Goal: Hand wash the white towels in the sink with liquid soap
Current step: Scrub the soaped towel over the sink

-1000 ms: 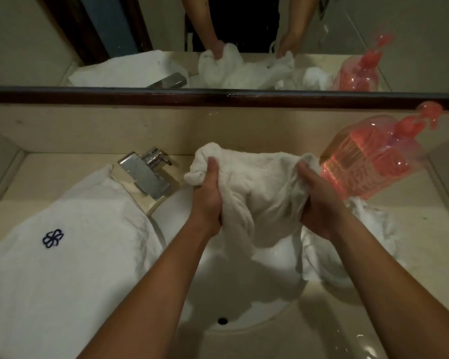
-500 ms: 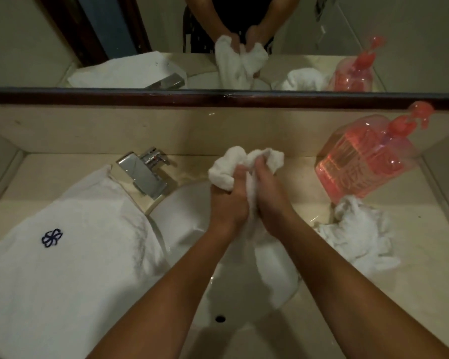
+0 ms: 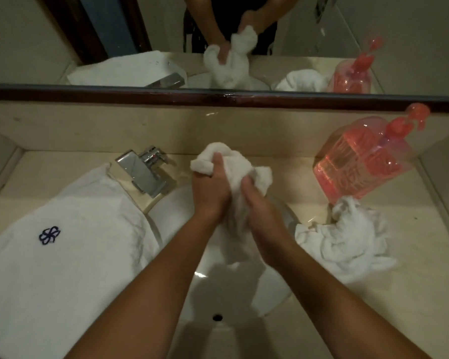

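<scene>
White terry cloth fills the middle of the view: a small white towel [image 3: 244, 167] is bunched up between both hands, held above the round white ceramic sink [image 3: 174, 213], with its lower end hanging down into the bowl. The left hand [image 3: 210, 187] has its fingers curled round the upper wad of the towel, and the right hand [image 3: 262, 211] grips the cloth just beside it, the two hands pressed close against each other. A square chrome tap [image 3: 143, 169] stands at the back left of the sink. On the beige stone desk [image 3: 412, 294] to the left lies a large white towel with a dark blue stitched emblem [image 3: 62, 268], its edge reaching over the sink's rim. To the right of the sink a second small white towel [image 3: 345, 239] lies crumpled on the desk, touching the base of a clear pink pump bottle of liquid soap [image 3: 360, 161] in the back right corner. A dark-framed mirror [image 3: 36, 35] above reflects the hands and towels.
</scene>
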